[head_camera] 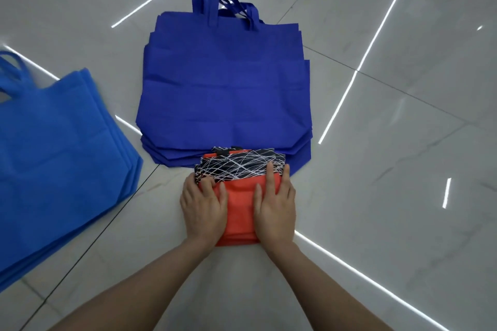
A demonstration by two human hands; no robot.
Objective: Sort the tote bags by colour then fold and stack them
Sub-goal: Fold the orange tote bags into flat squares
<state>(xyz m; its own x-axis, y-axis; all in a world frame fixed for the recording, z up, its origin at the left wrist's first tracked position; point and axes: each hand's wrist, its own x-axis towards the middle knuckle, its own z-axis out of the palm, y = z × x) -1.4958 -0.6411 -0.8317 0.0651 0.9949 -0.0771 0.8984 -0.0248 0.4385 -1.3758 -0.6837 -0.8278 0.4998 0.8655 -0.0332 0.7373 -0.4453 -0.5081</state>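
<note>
Squarely between the two hands lies a folded orange tote bag [240,213], flat on the glossy tiled floor [403,121]. The right hand [274,209] rests on the bag's right side, palm down, with its fingers straight and spread. The longest fingertips reach up to a black cloth with white scribbled lines [242,166] that lies across the far end of the orange bag. The left hand [203,205] lies on the bag's left edge with its thumb on the orange cloth and its fingers bent, their tips on the patterned cloth. I cannot tell whether they pinch it or only press on it. Two small black tabs show at the far edge of the patterned cloth.

Just beyond the hands, touching the far end of the folded bag, sits a stack of dark blue tote bags [226,88]. They lie flat and unfolded, with their handles pointing away. Well off to the left of the left hand lies a second flat stack of lighter blue tote bags [53,158], its handles also at the far end, partly cut off by the frame.
</note>
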